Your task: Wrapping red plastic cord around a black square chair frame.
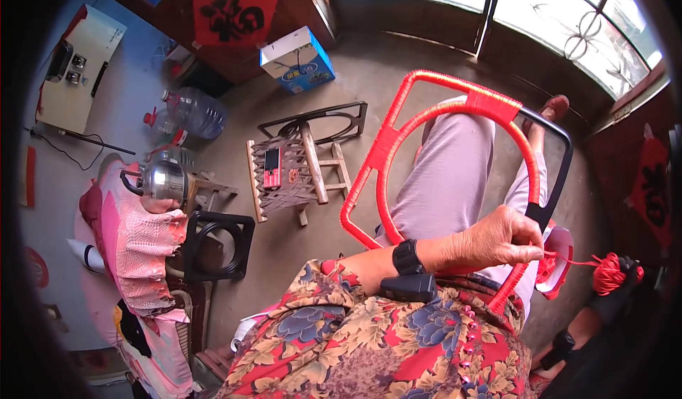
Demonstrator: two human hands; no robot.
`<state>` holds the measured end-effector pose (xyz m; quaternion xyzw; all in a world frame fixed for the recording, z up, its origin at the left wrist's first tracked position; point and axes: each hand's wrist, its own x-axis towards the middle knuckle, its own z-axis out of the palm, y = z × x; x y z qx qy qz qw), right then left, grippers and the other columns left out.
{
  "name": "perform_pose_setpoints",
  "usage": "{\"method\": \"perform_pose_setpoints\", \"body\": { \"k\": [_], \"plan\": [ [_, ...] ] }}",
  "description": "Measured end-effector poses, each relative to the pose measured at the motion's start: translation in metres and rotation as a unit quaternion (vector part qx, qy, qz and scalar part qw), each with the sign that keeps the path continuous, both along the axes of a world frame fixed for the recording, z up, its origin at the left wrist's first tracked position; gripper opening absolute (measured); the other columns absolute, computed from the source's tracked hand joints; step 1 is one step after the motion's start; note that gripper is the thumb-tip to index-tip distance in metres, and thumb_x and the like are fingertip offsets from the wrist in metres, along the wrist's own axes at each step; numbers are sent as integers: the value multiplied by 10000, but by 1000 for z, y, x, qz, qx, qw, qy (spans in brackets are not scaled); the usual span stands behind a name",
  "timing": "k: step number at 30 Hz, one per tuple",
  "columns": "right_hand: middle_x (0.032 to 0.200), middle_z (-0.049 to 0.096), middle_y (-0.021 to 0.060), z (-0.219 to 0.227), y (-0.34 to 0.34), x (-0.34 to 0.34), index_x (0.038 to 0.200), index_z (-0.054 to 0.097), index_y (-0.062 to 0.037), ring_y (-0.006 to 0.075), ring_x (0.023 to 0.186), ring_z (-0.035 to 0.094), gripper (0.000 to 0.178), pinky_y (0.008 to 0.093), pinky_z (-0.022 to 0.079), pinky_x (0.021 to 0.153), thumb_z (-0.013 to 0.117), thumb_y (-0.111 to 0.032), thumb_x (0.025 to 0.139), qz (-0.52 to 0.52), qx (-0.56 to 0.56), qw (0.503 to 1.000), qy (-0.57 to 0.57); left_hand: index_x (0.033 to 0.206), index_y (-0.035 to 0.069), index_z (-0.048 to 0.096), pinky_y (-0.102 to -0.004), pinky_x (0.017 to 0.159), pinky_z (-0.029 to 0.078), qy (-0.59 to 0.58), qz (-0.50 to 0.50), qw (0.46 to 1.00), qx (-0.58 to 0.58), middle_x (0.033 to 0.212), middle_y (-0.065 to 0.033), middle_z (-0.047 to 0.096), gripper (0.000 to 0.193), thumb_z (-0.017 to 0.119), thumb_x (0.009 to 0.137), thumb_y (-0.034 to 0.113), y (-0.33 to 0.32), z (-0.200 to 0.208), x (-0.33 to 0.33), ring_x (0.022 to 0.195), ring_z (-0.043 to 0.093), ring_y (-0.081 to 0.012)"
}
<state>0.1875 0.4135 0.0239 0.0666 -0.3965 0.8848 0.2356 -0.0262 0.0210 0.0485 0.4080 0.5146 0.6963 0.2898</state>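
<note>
Red-wrapped frame [490, 104], blue-white carton [302, 66] on floor [366, 65] beyond, contents hidden.

The left hand [506, 238] hides part of the red-wrapped frame [384, 149]. The outline of the right hand [629, 265] blurs into shadow behind the red cord ball [609, 276]. The screen of the keypad phone [272, 159] is unreadably small.

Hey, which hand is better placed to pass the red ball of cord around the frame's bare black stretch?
Probably the right hand: it already holds the red ball, out to the right of the frame. The left hand seems occupied, pinching the cord by the frame.
</note>
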Motion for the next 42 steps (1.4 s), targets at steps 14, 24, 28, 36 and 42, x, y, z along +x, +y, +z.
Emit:
{"method": "perform_pose_setpoints", "body": {
  "k": [14,24,28,36,42],
  "plan": [
    [835,674,66,64,-232,-77,851,629,-9,120,755,646,156,266,516,704,729,33,740,-102,429,826,-352,807,-31,676,-210,501,431,14,9,995,-96,659,-34,634,72,703,806,36,-17,2,-4,563,559,-49],
    [905,679,102,63,-240,-84,1046,642,-46,196,818,671,340,294,515,739,712,-6,715,-41,552,805,-214,768,-20,651,-218,518,443,-1,-16,992,-127,648,-40,636,102,694,813,60,-10,2,-2,564,572,-67],
    [834,671,77,50,-232,-87,995,664,-44,170,759,656,265,287,515,715,674,30,740,-92,435,849,-287,782,24,566,-179,510,370,-135,167,976,-36,644,28,559,145,694,846,47,-5,-13,0,568,492,-14],
    [723,658,74,53,-213,-126,870,653,-33,149,653,644,139,284,504,607,715,-6,748,-140,567,787,-202,1093,16,559,-234,636,513,-335,-6,933,-133,891,-57,657,279,678,873,141,2,-7,-2,721,637,-126],
    [738,664,102,47,-210,-143,855,652,-42,194,672,663,156,302,513,627,746,-44,731,-18,571,799,-189,1047,13,580,-227,622,495,-336,31,931,-140,889,-68,671,236,679,877,144,4,-16,4,741,634,-117]
  ]
}}
